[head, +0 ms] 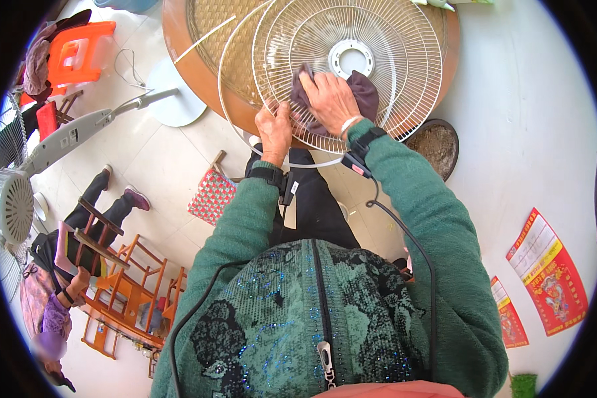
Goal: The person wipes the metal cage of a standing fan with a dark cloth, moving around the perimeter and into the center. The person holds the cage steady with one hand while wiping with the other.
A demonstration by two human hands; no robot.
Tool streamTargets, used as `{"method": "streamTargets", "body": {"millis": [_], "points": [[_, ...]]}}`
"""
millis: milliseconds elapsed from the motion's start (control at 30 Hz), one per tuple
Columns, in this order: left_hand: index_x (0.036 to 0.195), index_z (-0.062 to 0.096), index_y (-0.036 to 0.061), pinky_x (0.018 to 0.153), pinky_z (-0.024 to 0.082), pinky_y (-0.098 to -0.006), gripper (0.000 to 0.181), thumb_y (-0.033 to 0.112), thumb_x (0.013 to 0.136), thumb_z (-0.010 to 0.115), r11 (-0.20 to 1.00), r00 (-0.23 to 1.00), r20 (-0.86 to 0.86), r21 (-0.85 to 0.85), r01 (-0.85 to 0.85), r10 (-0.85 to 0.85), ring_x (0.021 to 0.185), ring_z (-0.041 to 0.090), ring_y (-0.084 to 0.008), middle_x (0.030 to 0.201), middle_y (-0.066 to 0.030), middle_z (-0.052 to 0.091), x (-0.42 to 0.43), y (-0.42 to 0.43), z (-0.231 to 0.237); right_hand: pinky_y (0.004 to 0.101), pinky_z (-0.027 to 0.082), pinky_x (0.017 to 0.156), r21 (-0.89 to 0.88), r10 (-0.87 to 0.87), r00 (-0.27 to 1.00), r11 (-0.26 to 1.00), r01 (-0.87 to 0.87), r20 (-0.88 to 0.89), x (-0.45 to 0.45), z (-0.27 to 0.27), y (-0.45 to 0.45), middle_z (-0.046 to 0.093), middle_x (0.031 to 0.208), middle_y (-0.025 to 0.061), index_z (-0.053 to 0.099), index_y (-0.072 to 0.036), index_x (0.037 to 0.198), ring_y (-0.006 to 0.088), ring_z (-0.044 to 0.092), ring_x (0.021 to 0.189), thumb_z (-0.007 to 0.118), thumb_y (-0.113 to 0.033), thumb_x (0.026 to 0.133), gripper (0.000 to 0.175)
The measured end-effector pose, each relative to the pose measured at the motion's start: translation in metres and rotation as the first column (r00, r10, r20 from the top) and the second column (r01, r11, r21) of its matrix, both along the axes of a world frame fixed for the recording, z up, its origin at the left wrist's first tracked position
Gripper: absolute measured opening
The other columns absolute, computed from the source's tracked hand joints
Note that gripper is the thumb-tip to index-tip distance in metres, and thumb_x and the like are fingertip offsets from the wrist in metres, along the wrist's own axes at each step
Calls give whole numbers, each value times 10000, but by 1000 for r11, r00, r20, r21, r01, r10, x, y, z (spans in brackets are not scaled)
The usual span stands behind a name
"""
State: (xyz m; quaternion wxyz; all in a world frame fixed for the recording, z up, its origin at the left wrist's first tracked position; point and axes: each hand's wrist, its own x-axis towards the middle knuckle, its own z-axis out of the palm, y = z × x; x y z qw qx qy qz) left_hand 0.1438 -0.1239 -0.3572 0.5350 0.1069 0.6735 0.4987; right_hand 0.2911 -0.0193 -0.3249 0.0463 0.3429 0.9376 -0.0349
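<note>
A white wire fan guard (413, 64) with a round centre ring lies over a wooden table (199, 82) that has a woven top. My left hand (274, 128) grips the guard's near left rim with fingers and thumb. My right hand (331, 99) holds a dark purple cloth (365, 97) against the guard's wires, between the centre ring and the near edge; part of the cloth hangs below the wires. A thin white hoop (221, 74) passes around the guard's left side and beneath my wrists.
A standing fan (69, 142) with a round base (166, 94) is at left. Nearby are a checkered stool seat (213, 196), an orange plastic stool (77, 59) and wooden chairs (129, 283). Another person (49, 298) holds a small stool. A brown basin (434, 147) sits right of the table.
</note>
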Motion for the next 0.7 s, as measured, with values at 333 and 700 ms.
{"method": "streamTargets", "body": {"millis": [333,700], "points": [[1113,723,-72,485,608,-360,163,75,1126,653,999,997,59,8,-49,48,609,737,-198,825,-127,767,-11,3,-3,557,624,946,135,-409,882,885,446,-232,-63,-19,130,700,1184,223,620,-60,1294,444,742,1122,797,-230,1001,382],[1230,720,-55,510,624,-371,184,96,1140,667,997,998,-35,-52,-62,61,648,767,-226,853,-132,785,-27,2,-16,500,630,853,-422,201,976,895,-145,90,9,16,1,723,1058,131,660,-121,1208,362,773,1006,709,-208,1017,215]]}}
